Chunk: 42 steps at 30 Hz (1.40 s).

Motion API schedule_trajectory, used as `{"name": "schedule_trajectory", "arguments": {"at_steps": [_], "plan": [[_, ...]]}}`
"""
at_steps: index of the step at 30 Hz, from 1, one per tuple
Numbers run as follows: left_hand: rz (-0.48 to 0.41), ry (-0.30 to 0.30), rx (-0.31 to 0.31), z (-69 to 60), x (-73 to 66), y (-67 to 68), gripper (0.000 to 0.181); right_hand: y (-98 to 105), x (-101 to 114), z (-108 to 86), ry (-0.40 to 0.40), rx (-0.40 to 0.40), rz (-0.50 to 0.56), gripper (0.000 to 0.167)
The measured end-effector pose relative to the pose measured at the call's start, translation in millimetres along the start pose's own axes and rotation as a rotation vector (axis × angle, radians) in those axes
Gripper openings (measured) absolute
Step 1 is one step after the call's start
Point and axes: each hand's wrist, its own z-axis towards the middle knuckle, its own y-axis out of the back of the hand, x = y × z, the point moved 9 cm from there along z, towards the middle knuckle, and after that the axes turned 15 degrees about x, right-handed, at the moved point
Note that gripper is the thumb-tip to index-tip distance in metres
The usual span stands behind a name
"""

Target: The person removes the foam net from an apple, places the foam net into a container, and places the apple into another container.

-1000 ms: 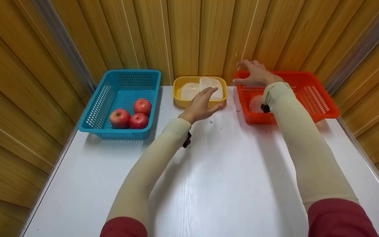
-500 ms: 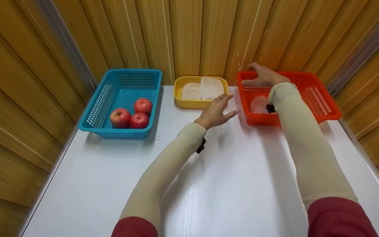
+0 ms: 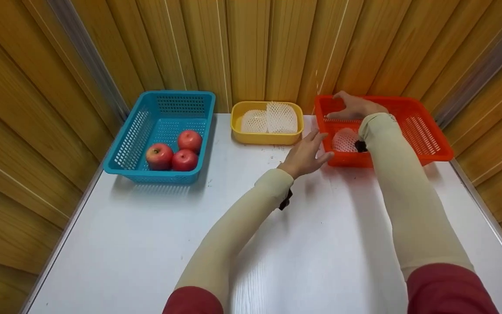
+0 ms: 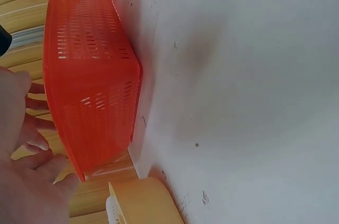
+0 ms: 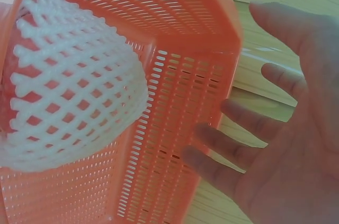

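Over the left end of the red basket [image 3: 440,150] hovers my right hand [image 3: 353,107], its fingers spread with nothing in them. Below it, inside that basket, sits an apple in a white foam net [image 3: 344,140]; the right wrist view shows red skin through the mesh of the foam net [image 5: 79,91]. My left hand [image 3: 304,156] is over the table just left of the basket's near corner, fingers extended and holding nothing. In the left wrist view its fingertips lie close to the basket's rim [image 4: 50,75]; whether they touch, I cannot tell.
A yellow box [image 3: 265,138] with white foam nets [image 3: 281,117] stands at the back middle. At the left is a blue basket [image 3: 120,172] holding three bare apples [image 3: 184,160]. Wood-patterned walls [image 3: 246,48] enclose the white table [image 3: 146,244] behind and at both sides.
My left hand has moved right, from in front of the yellow box to beside the red basket. My right hand has shifted slightly right and lower over the basket.
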Motion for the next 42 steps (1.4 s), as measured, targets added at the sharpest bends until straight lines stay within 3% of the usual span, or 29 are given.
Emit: {"name": "schedule_trajectory", "arguments": {"at_steps": [7, 18, 29, 35, 39, 42], "plan": [[-0.051, 0.060, -0.062, 11.4, 0.3, -5.9, 0.063, -2.1, -3.0, 0.4, -0.009, 0.012, 0.021, 0.094], [-0.156, 0.115, -0.055, 13.8, 6.5, -14.3, 0.061, -6.5, -4.4, 0.1, -0.008, 0.021, 0.005, 0.090], [-0.036, 0.113, -0.067, 14.6, 2.0, -12.7, 0.055, -18.1, -18.5, 2.2, -0.071, 0.068, -0.065, 0.095], [-0.043, 0.126, -0.062, 15.1, 2.3, -12.8, 0.055, -26.2, -22.1, -6.1, -0.130, 0.101, -0.080, 0.087], [-0.034, 0.131, -0.065, 16.6, 2.0, -13.3, 0.054, -33.2, -18.1, -22.0, -0.186, 0.099, -0.019, 0.085], [-0.014, 0.129, -0.064, 16.8, 0.5, -13.6, 0.054, -39.5, -19.2, -34.0, -0.226, 0.089, 0.112, 0.088]]}}
